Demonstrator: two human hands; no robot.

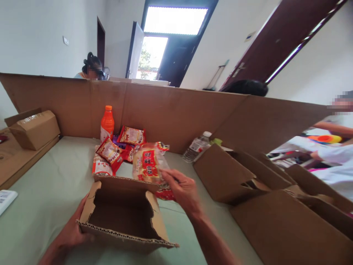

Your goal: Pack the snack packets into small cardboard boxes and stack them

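Observation:
An open cardboard box with an empty-looking inside is tilted toward me. My left hand grips its left side, the fingers partly hidden behind the wall. My right hand pinches the lower right corner of a clear and red snack bag, held just beyond the box's far edge. Behind the box lie several red snack packets in a loose pile, with one more red packet farther back. An orange drink bottle stands upright at the back of the pile.
A cardboard partition runs across the back. A clear water bottle leans near it. Large cardboard boxes crowd the right, a smaller carton sits at left, and a white device lies at the left edge. People are beyond the partition.

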